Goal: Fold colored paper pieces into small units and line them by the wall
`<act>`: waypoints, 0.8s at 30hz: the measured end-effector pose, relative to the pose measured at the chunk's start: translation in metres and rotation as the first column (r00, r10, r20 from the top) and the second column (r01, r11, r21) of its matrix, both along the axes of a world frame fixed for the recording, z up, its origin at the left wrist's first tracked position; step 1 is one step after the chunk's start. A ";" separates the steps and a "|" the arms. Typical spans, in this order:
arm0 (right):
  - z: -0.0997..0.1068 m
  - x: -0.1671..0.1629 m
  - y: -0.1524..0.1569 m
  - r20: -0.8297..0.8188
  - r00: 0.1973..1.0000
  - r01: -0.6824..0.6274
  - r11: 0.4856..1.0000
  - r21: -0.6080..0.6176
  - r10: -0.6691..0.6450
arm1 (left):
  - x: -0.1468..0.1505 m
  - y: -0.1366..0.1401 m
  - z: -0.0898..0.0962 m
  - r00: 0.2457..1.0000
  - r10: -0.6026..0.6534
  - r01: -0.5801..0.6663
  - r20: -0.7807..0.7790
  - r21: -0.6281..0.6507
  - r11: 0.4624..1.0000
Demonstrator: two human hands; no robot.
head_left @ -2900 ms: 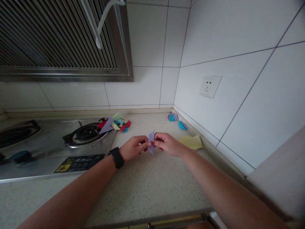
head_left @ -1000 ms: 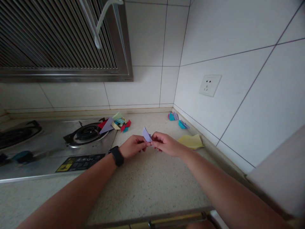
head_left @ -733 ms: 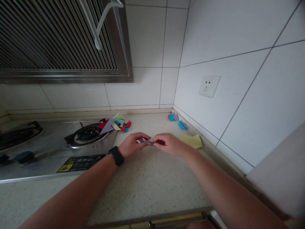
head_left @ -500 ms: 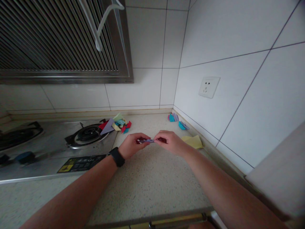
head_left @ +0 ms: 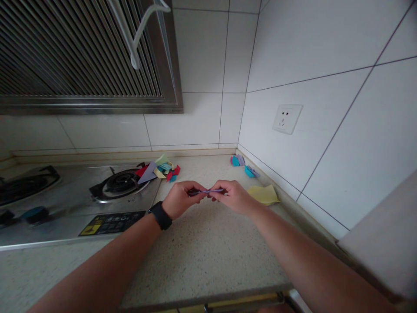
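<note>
Between my two hands, above the counter, is a thin piece of purple folded paper (head_left: 215, 190), seen nearly edge-on. My left hand (head_left: 180, 199), with a black watch (head_left: 160, 215) on its wrist, pinches the paper's left part between thumb and fingers. The right part is pinched by my right hand (head_left: 233, 196), whose fingertips almost meet those of the left. Fingers cover much of the paper, so its full shape is hidden. Just beyond my right wrist lies a yellow sheet of paper (head_left: 265, 194) on the counter.
A pile of coloured folded papers (head_left: 159, 169) overlaps the stove's right edge beside a burner (head_left: 119, 184). Blue and purple folded pieces (head_left: 250, 171) lie by the right wall. The range hood (head_left: 91, 104) hangs above left; a socket (head_left: 287, 118) is on the wall.
The paper's right part now shows extended between my right thumb and fingers. My right hand has shifted slightly, its fingertips nearer the left hand's.
</note>
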State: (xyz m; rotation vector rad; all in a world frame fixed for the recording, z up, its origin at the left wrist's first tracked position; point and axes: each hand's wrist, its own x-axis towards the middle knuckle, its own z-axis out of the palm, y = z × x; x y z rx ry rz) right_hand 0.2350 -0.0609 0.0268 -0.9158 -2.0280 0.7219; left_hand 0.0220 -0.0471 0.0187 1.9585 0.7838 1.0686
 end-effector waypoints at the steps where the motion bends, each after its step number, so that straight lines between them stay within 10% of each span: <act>1: 0.000 0.000 -0.001 0.003 1.000 0.003 1.000 0.002 -0.003 | 0.000 0.000 -0.001 1.000 -0.011 0.011 0.002 -0.016 1.000; 24: 0.006 -0.003 -0.008 -0.130 0.986 -0.115 0.989 -0.088 0.103 | -0.004 -0.009 0.014 0.995 0.011 -0.004 -0.101 0.068 0.998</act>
